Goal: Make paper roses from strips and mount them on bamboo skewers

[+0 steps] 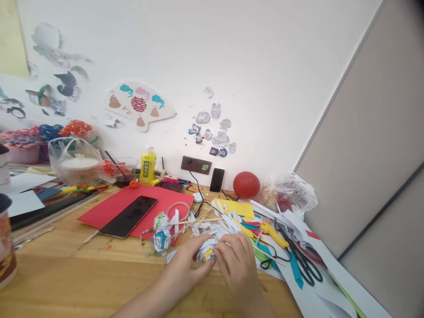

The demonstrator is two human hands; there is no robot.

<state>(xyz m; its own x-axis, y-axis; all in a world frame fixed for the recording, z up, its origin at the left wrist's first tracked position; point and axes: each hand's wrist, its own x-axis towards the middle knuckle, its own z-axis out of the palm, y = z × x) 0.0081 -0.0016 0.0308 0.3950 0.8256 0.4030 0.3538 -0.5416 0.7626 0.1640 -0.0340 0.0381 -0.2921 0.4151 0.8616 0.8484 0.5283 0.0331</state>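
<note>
Between my two hands is a white paper flower [208,252] with a bit of yellow in it. My left hand [189,260] wraps round its left side, thumb below. The fingers of my right hand [236,260] are bent and pinch its right edge. To the left lie finished-looking paper flowers on sticks: a blue and white one [161,240] and a green and white one [161,221]. Loose white paper strips [202,226] and thin wooden sticks [215,219] are heaped just beyond my hands.
A dark tablet [129,216] rests on red paper [94,215]. At right are a yellow glue gun [274,235] with a black cord, black-handled scissors [308,267] and paper scraps. Farther back stand a yellow bottle [147,165], a phone [217,180] and a red balloon [246,185].
</note>
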